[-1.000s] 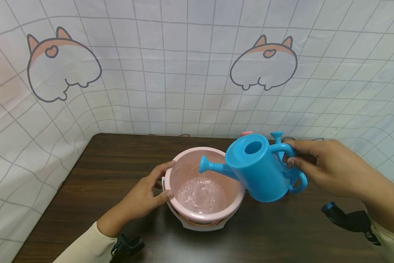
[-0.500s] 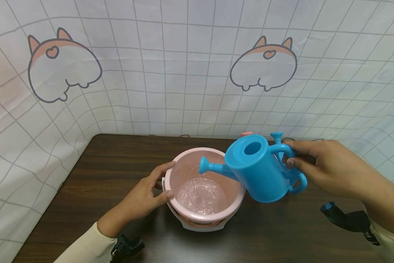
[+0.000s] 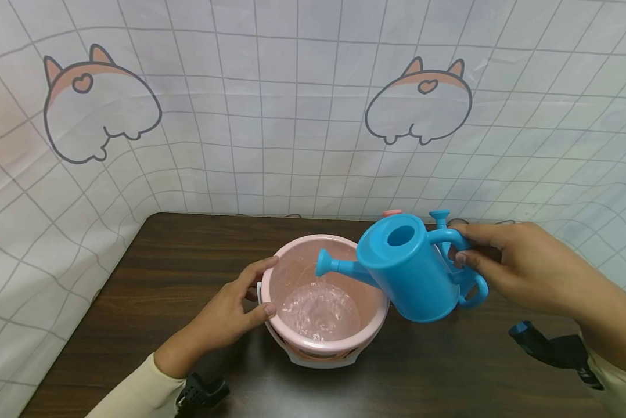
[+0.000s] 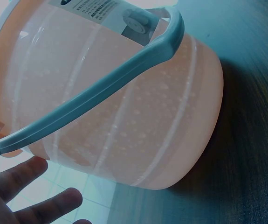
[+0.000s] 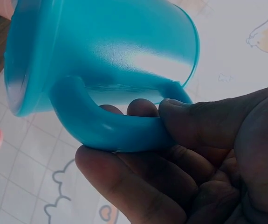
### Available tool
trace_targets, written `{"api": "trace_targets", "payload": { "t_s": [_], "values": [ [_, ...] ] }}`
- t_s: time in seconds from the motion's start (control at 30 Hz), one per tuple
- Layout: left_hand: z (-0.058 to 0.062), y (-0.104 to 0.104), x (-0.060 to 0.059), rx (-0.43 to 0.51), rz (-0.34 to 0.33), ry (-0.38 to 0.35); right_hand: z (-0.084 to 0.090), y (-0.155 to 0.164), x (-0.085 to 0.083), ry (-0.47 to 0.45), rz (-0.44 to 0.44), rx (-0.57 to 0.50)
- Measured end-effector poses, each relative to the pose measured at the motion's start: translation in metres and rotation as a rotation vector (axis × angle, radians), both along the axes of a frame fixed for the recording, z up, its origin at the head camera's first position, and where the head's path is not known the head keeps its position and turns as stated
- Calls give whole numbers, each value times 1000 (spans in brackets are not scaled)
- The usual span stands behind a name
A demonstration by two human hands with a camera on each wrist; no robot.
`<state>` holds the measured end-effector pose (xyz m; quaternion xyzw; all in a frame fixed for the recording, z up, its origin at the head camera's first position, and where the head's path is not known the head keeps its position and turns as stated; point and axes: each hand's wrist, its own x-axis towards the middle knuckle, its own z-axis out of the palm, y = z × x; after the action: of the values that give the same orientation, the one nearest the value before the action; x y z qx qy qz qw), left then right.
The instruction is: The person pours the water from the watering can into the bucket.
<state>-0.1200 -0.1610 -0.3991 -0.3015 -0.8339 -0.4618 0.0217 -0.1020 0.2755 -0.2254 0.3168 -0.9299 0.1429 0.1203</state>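
Note:
In the head view, a pale pink bucket (image 3: 323,345) stands on the table with rippling water (image 3: 320,313) in it. My left hand (image 3: 221,316) grips its left rim, thumb at the front. The bucket's handle (image 4: 96,95) hangs down its side in the left wrist view. Tipped to the left, a blue watering can (image 3: 407,273) is held by its handle in my right hand (image 3: 522,273). Its spout rose (image 3: 323,263) is over the bucket's opening, and a thin stream falls from it. The right wrist view shows thumb and fingers around the can's handle (image 5: 124,133).
Behind the held can, mostly hidden, are a second blue spout (image 3: 440,216) and a pink piece (image 3: 392,212). The dark wooden table (image 3: 187,255) ends at a white gridded curtain (image 3: 292,116) at the back and left.
The ripples on the water in the bucket have shifted. Both hands, the bucket and the tilted watering can stay practically in place.

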Motion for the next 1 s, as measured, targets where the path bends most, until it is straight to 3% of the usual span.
{"api": "trace_targets", "payload": {
  "t_s": [1.0],
  "values": [
    [-3,-1,-1,-1,-1,-1,2,-3,2,-10,-10,-2]
  ]
}}
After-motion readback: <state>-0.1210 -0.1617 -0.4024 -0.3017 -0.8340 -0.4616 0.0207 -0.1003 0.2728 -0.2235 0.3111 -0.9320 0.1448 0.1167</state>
